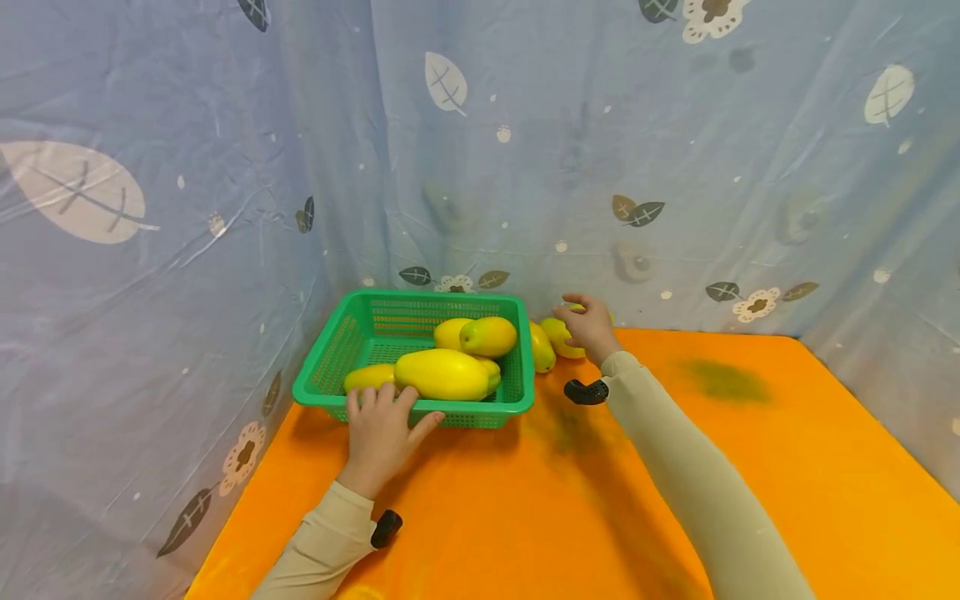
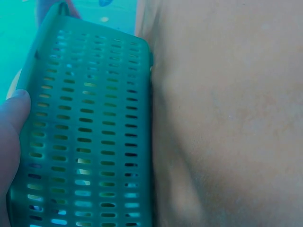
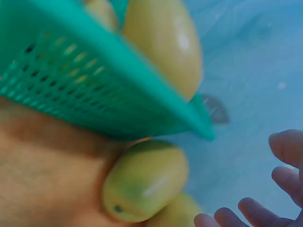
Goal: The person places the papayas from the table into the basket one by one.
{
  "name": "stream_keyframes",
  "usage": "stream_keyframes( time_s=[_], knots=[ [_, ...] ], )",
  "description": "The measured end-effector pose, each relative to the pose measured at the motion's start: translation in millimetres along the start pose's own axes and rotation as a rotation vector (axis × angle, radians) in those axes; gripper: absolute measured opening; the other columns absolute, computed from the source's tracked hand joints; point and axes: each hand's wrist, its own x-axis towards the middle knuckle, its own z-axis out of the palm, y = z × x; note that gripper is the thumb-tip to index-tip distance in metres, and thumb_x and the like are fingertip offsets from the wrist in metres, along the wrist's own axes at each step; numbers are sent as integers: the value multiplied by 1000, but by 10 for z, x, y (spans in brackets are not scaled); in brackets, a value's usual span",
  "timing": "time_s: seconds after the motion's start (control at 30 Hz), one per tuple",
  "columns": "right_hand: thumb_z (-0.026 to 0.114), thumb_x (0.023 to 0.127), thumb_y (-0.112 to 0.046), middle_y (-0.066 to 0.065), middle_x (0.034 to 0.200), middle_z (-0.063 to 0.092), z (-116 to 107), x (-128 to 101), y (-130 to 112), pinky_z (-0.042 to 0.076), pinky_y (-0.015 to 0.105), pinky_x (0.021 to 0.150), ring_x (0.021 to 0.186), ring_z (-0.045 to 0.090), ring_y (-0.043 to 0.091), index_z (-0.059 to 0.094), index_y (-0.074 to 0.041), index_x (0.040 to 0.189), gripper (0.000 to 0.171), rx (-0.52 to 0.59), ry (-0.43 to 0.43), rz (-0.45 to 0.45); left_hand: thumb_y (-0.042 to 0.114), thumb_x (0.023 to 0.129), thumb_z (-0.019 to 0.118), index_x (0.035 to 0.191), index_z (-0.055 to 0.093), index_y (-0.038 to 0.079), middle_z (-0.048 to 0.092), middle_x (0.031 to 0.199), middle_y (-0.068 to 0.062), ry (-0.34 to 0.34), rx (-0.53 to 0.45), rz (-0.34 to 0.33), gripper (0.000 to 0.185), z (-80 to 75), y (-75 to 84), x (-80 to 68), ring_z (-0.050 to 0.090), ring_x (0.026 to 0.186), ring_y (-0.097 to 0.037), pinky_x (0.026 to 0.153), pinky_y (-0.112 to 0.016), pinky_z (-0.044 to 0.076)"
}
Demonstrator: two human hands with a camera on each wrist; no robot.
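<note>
A green plastic basket (image 1: 352, 333) stands at the back left of the orange table and holds several yellow mangoes (image 1: 444, 374). My left hand (image 1: 382, 421) grips its near rim, fingers over the edge and thumb (image 2: 14, 120) against the slotted outer wall (image 2: 85, 132). Right of the basket lie two or three loose mangoes (image 1: 542, 347). My right hand (image 1: 588, 327) hovers over them with fingers (image 3: 284, 146) spread and holds nothing. In the right wrist view, a yellow-green mango (image 3: 144, 179) lies just below the basket's corner (image 3: 113, 90).
The orange table (image 1: 675, 467) stretches to the right and toward me. A blue cloth with leaf prints (image 1: 525, 167) hangs close behind the basket and along both sides. A dark green smudge (image 1: 723, 379) marks the table at the right.
</note>
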Motion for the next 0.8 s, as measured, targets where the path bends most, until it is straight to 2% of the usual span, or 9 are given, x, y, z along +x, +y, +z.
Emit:
stream_keyframes(
  time_s=[0.2,0.47,0.57,0.73,0.8],
  knots=[
    [57,104,-23,24,157,43,153,50,320,48,55,108,138,49,41,36,-10,158,59,-32,-1,51,57,82,76,93,65,13,58,85,-14,5,7,9,47,5,-9,-2,52,82,-38,99,-62,37],
    [59,102,-17,29,150,47,406,128,591,51,51,103,135,51,44,41,-3,154,57,-192,3,-54,58,83,75,94,65,14,58,86,-13,0,8,-3,46,0,-4,7,51,83,-37,100,-62,37],
    [60,100,-14,30,147,50,498,155,676,51,52,104,134,51,44,43,-1,152,56,-221,49,-79,59,83,74,95,66,14,59,86,-12,-1,13,-1,47,1,10,3,51,83,-37,100,-62,37],
    [63,95,-13,31,141,54,612,196,757,47,53,108,131,53,44,48,2,146,56,-219,152,-110,60,84,73,94,65,14,58,86,-11,-18,7,-13,47,-5,26,-4,50,84,-36,101,-61,36],
    [64,94,-13,32,139,55,641,206,760,46,53,109,130,53,44,49,2,146,55,-205,167,-117,60,83,73,94,65,14,57,86,-11,-17,10,-18,48,-13,19,-5,50,84,-36,102,-61,36]
  ],
)
